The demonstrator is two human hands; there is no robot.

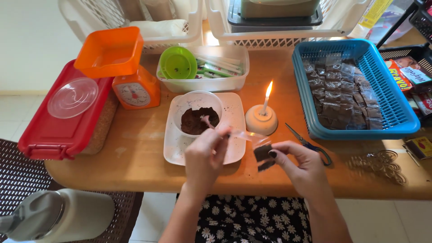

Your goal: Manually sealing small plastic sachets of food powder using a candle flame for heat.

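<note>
The left hand [208,150] grips a small spoon [208,122] whose tip rests in the dark powder of the white bowl [196,113], which stands on a white tray [234,130] on the tabletop [135,148]. The right hand [299,164] pinches a small clear bag [263,152], partly filled with dark powder, just right of the tray. A lit candle [265,101] burns beside the bowl, with scissors [308,144] and a blue basket [391,103] of filled bags farther right.

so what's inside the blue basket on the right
The blue basket holds rows of small clear sachets filled with dark brown powder, overlapping one another. They cover most of the floor, so anything beneath them is hidden.
</note>
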